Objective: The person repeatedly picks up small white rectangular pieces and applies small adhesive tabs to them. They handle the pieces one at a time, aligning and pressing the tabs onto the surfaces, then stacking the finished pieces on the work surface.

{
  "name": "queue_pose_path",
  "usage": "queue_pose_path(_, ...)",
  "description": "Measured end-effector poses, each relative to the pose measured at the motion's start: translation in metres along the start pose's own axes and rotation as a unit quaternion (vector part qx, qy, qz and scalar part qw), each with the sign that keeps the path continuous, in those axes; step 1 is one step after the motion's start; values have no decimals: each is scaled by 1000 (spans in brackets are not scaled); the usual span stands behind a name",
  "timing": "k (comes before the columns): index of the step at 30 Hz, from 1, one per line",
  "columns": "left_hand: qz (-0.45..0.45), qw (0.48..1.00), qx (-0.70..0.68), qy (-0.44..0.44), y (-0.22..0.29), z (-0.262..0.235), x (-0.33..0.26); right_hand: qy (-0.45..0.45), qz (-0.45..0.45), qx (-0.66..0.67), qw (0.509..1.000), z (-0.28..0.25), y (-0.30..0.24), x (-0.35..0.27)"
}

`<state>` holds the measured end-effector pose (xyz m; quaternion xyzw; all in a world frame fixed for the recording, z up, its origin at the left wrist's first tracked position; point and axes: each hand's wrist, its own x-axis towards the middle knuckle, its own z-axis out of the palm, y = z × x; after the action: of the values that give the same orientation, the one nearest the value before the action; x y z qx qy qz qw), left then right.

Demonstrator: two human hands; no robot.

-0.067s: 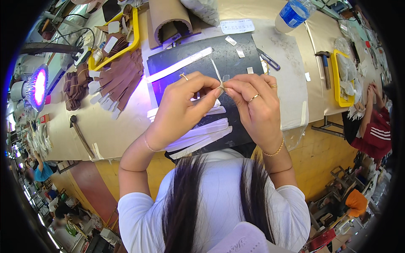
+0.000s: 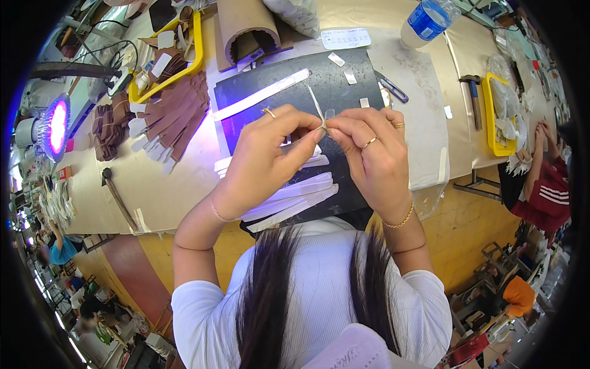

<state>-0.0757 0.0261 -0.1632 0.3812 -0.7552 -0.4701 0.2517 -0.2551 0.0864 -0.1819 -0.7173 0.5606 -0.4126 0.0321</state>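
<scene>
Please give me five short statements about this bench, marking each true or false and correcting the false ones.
1. The left hand and right hand meet at a thin strip. True.
2. The blue-handled hammer lies left of the mat. False: the blue-handled hammer lies to its right, beside a yellow tray.
3. The bottle bears a blue label. True.
4. The brown strips lie right of the mat. False: the brown strips lie to its left.
5. The cutter lies near the right edge of the mat. True.
</scene>
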Motion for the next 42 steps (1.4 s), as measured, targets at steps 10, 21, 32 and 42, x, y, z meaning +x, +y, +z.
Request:
queue_pose_path(10, -14, 999, -10, -27, -7, -5, 2, 8, 46, 27, 999, -3, 15, 1)
queue_pose_path(21, -230, 953, -53, -190, -73, -39, 1, 90, 244, 0, 966, -61, 68, -45)
queue_pose_path(32, 6, 955, 295, -34, -102, -32, 8, 76, 267, -8, 961, -64, 65, -54)
queue_pose_path(42, -73, 967, 245, 19, -123, -21, 53, 54, 208, 60, 975, -39, 46, -30)
